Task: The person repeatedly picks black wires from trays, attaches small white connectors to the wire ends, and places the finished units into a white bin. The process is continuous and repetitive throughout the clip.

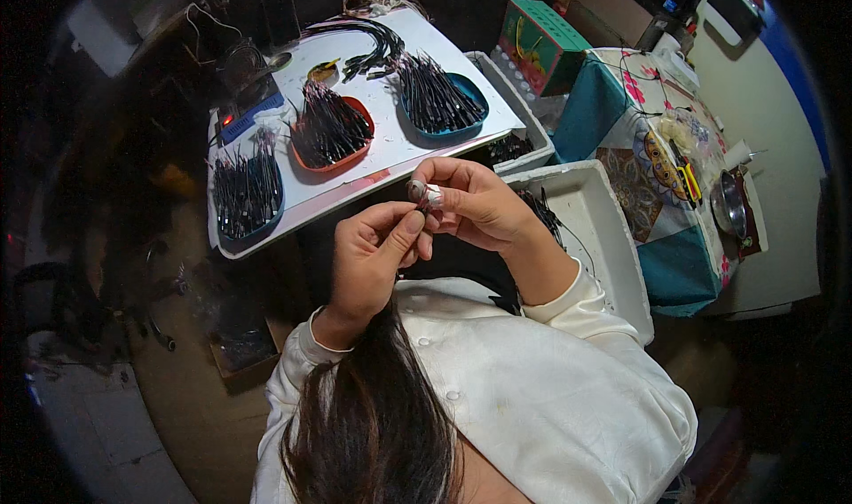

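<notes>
Just in front of the near edge of the white table (399,140), my hands meet fingertip to fingertip. My left hand (368,251) is closed in a pinch of thumb and forefinger. My right hand (479,204), with white wrapping on a finger or thumb, pinches at the same spot. A small dark bit shows between the fingertips, too hidden to name. Beyond them on the table, a red tray (362,153) holds a bundle of short black cables. More such cables fill a blue tray (475,124) to the right and another blue tray (266,229) to the left.
Longer black cables (382,38) lie at the table's back. A blue device with a red light (251,114) sits at its left edge. White foam bins (612,264) holding dark cables stand at the right, near a cloth-covered table (670,269) with yellow-handled pliers (688,180) and a metal bowl (728,204).
</notes>
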### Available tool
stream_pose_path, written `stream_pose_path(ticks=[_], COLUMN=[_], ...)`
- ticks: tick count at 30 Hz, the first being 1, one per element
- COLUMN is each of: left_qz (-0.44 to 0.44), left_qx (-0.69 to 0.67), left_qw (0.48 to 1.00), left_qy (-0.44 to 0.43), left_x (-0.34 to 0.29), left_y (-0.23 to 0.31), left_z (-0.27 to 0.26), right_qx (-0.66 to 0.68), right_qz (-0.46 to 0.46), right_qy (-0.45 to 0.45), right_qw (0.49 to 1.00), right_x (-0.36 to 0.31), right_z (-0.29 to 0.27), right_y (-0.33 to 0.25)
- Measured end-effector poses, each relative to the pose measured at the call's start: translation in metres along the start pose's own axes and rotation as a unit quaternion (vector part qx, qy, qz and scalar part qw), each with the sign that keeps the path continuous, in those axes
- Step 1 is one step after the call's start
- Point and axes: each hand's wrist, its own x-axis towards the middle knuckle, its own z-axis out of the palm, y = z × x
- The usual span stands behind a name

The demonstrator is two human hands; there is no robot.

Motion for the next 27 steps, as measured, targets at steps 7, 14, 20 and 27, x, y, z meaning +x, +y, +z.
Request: stream_pose_path(ticks=[7, 14, 20, 27], left_qz=[-0.002, -0.019, 0.046, -0.009], left_qx=[-0.002, 0.02, 0.136, 0.145], left_qw=[1.0, 0.999, 0.989, 0.989], left_qy=[0.008, 0.032, 0.047, -0.008], left_x=[0.002, 0.008, 0.004, 0.0], left_y=[-0.005, -0.006, -0.01, -0.008], left_z=[0.0, -0.007, -0.002, -0.007], right_qx=[0.078, 0.008, -0.407, -0.547], right_qz=[0.085, -0.012, -0.148, -0.167], right_qy=[-0.054, 0.028, 0.059, 0.066], right_qw=[0.992, 1.0, 0.9, 0.818], right_x=[0.003, 0.004, -0.004, -0.013], right_z=[-0.011, -0.019, -0.012, -0.007], right_y=[0.007, 0.023, 0.003, 0.008])
